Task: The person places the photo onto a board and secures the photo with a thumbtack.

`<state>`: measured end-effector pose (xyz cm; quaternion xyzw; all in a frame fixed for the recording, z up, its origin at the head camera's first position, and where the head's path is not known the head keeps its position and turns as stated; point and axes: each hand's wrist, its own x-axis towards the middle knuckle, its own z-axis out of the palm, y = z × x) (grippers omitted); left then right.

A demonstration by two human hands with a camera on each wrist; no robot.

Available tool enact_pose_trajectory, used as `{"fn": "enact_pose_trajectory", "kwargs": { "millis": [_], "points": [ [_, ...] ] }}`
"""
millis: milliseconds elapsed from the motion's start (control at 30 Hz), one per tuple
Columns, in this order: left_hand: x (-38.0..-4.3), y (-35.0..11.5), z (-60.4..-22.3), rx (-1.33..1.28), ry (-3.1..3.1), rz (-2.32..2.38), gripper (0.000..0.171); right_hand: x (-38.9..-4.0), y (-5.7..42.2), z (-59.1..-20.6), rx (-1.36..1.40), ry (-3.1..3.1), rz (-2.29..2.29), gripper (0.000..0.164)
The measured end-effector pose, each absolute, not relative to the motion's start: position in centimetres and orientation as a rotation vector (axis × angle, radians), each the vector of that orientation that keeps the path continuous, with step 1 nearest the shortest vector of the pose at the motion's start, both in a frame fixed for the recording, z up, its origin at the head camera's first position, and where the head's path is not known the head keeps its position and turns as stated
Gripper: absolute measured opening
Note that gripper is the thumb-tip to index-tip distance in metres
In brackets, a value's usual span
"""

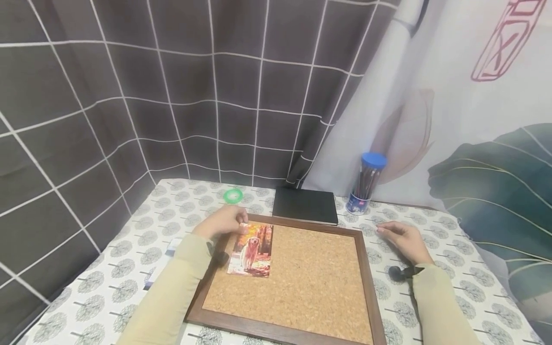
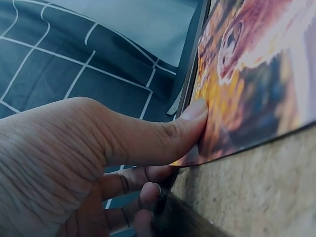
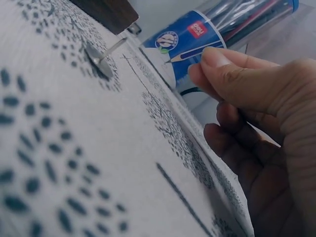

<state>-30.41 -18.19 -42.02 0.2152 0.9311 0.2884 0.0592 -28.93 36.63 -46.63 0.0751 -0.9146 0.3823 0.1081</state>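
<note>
A photo (image 1: 251, 254) of a golden dog among autumn leaves lies on the upper left of a wood-framed cork board (image 1: 319, 282). My left hand (image 1: 223, 222) pinches its top left corner; the left wrist view shows the thumb (image 2: 173, 136) on the printed face with fingers beneath the edge. To the right of the board, my right hand (image 1: 405, 239) hovers over the tablecloth, thumb and index tips close together and the other fingers loosely bent. I see nothing between them. A metal thumbtack (image 3: 101, 61) lies near the board's corner in the right wrist view.
Behind the board lies a black notebook (image 1: 305, 206). A clear jar of pencils (image 1: 365, 184) with a blue lid stands right of it. The green ring (image 1: 233, 195) sits at the back left. A pale flat item (image 1: 163, 266) is partly hidden by my left sleeve.
</note>
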Motion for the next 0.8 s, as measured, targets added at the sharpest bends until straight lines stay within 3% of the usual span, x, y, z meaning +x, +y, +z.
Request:
{"fn": "enact_pose_trajectory", "kwargs": {
  "millis": [367, 567, 800],
  "points": [
    [-30.3, -18.3, -42.5, 0.622, 2.766, 0.962, 0.023, -28.8, 36.5, -46.1, 0.28, -2.704, 1.069, 0.029],
    [-30.1, -18.2, -42.9, 0.642, 2.733, 1.002, 0.021, -27.8, 34.1, -42.7, 0.473, -2.703, 1.014, 0.016],
    [-30.4, -18.4, -42.5, 0.627, 2.741, 1.012, 0.022, -28.3, 27.5, -37.4, 0.74, -2.665, 1.061, 0.011]
  ]
}}
